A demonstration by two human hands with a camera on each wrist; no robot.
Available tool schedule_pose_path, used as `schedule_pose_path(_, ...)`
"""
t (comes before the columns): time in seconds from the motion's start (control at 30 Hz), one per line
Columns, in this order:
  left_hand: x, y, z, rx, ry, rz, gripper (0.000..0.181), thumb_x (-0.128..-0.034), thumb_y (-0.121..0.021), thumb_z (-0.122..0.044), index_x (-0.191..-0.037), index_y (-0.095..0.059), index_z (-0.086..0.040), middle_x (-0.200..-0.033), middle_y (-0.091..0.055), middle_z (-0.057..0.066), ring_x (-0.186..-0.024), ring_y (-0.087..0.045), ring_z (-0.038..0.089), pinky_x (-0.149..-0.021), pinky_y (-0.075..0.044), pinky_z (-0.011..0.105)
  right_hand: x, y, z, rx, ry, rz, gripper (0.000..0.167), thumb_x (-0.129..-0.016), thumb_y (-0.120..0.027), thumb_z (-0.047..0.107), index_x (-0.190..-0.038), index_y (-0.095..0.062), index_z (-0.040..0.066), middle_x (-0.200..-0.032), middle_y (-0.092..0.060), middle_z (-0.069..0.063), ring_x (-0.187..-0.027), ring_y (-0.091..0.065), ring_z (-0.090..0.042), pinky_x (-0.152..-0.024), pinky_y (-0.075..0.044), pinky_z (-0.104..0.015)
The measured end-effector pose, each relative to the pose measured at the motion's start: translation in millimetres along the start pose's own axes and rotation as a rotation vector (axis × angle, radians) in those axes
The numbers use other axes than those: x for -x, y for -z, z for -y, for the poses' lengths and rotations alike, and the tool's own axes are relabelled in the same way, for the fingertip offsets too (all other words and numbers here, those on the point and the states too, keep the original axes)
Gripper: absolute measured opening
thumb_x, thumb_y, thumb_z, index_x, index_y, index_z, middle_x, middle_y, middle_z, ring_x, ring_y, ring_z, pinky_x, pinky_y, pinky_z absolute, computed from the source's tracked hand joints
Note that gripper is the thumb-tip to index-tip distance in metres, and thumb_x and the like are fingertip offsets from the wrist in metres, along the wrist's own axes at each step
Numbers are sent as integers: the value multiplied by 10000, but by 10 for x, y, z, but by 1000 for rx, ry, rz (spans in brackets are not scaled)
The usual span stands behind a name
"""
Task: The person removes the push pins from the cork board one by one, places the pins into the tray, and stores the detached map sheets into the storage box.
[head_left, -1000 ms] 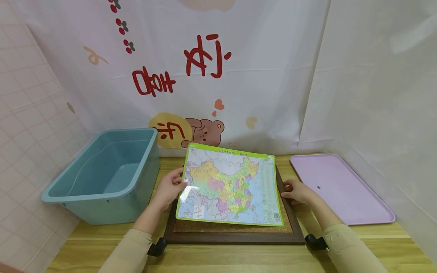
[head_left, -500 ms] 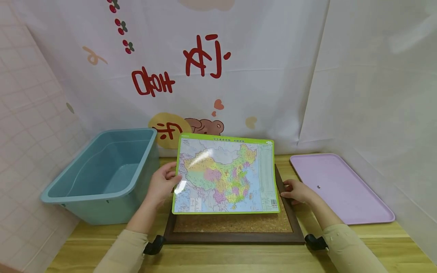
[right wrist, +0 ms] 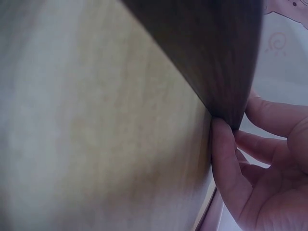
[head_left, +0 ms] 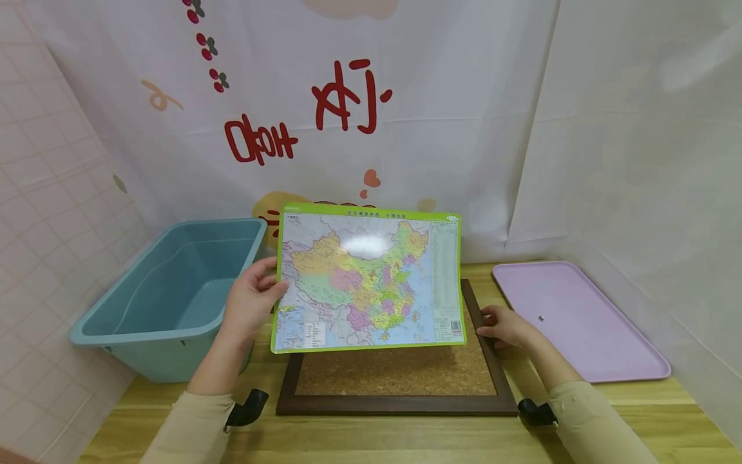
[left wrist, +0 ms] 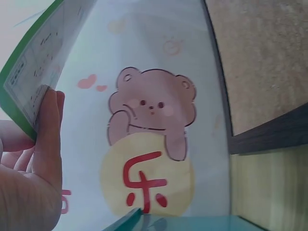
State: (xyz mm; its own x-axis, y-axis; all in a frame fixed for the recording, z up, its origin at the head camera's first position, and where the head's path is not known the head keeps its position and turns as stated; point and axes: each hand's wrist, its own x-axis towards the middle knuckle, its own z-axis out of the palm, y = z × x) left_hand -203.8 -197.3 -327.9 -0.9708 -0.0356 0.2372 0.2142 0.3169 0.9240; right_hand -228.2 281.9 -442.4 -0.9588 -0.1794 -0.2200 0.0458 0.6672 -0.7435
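In the head view my left hand [head_left: 249,303] pinches the left edge of a glossy map of China [head_left: 362,280] with a green border. Its thumb lies on the printed face, the fingers behind. The map is raised and tilted above a cork board [head_left: 394,377] with a dark brown wooden frame, hiding its far part. My right hand [head_left: 505,327] grips the right side of that frame. In the right wrist view, thumb and fingers lie on either side of the dark frame edge [right wrist: 207,48]. The left wrist view shows the map [left wrist: 36,72] bending above the thumb.
To the left stands a deep blue-green plastic tub [head_left: 168,332], its corner beside the left hand. A lilac tray [head_left: 585,322] with a small shiny spot lies on the wooden table [head_left: 394,441] at right. A printed white cloth [head_left: 440,129] hangs behind.
My left hand has lifted the map higher off the cork board and moved it leftward, tilting it more upright. More of the cork shows now. The right hand has stayed at the frame.
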Motion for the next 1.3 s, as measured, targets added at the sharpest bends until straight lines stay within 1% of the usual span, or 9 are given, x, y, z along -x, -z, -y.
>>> schedule_pose_path(0.17,31,81,-94,-21,-32,-35,448,-958,-636,-15,-1396,-547,-41,-1158,-669,248,-842,-667,77,-696,-535,223,-15,7,-14,-1,-12,1,620,-953,-668,106,-1374,-334,-204,-1273,-480,-416,-1087,-578,-497,-744,-575,-450)
schedule_pose_path(0.3,38,156,-131,-47,-65,-61,448,-955,-636,-3,-1394,-548,-25,-1147,-670,260,-808,-657,18,-684,-534,208,-21,11,-21,-14,-9,8,608,-953,-667,102,-1368,-341,-199,-1271,-483,-413,-1087,-579,-495,-747,-574,-458)
schedule_pose_path(0.43,50,230,-165,-45,-78,-85,439,-952,-634,8,-1383,-554,-9,-1155,-662,277,-796,-649,-18,-675,-533,196,-7,16,-17,-17,-8,13,603,-954,-664,99,-1369,-341,-197,-1272,-484,-410,-1088,-578,-493,-750,-573,-460)
schedule_pose_path(0.77,58,437,-179,-116,-83,-195,463,-944,-656,-18,-1394,-550,-16,-1174,-661,260,-813,-648,-20,-677,-516,145,1,13,7,-24,-8,15,609,-953,-664,95,-1371,-334,-199,-1262,-481,-408,-1087,-575,-501,-758,-571,-471)
schedule_pose_path(0.83,54,484,-175,-122,-82,-213,468,-943,-657,-18,-1398,-547,-21,-1161,-678,218,-819,-648,-23,-683,-518,144,-3,12,-4,-22,-10,12,609,-953,-666,95,-1374,-336,-196,-1265,-482,-407,-1086,-577,-499,-757,-571,-470)
schedule_pose_path(0.97,56,577,-169,-127,-69,-263,463,-936,-666,-17,-1387,-566,-38,-1056,-721,30,-790,-641,-43,-675,-519,146,-12,11,-28,-16,-5,15,612,-955,-665,99,-1376,-333,-197,-1270,-481,-411,-1084,-580,-494,-753,-572,-469)
schedule_pose_path(1.07,54,646,-166,-133,-40,-307,459,-933,-675,-28,-1380,-578,-50,-979,-704,-96,-767,-636,-53,-658,-515,140,-14,7,-31,-18,-2,14,612,-955,-665,100,-1378,-335,-195,-1267,-490,-405,-1076,-589,-484,-746,-574,-465)
schedule_pose_path(1.17,43,711,-160,-134,-10,-342,454,-936,-675,-44,-1380,-585,-68,-949,-687,-146,-761,-641,-45,-650,-514,138,-17,4,-36,-12,3,13,614,-957,-663,102,-1379,-332,-198,-1263,-493,-405,-1071,-591,-483,-738,-576,-460)
schedule_pose_path(1.3,30,798,-159,-117,16,-386,438,-940,-674,-63,-1371,-603,-102,-950,-680,-165,-769,-643,-28,-648,-511,132,-22,2,-51,-11,-2,11,618,-960,-657,100,-1383,-322,-202,-1276,-482,-412,-1086,-583,-491,-745,-575,-460)
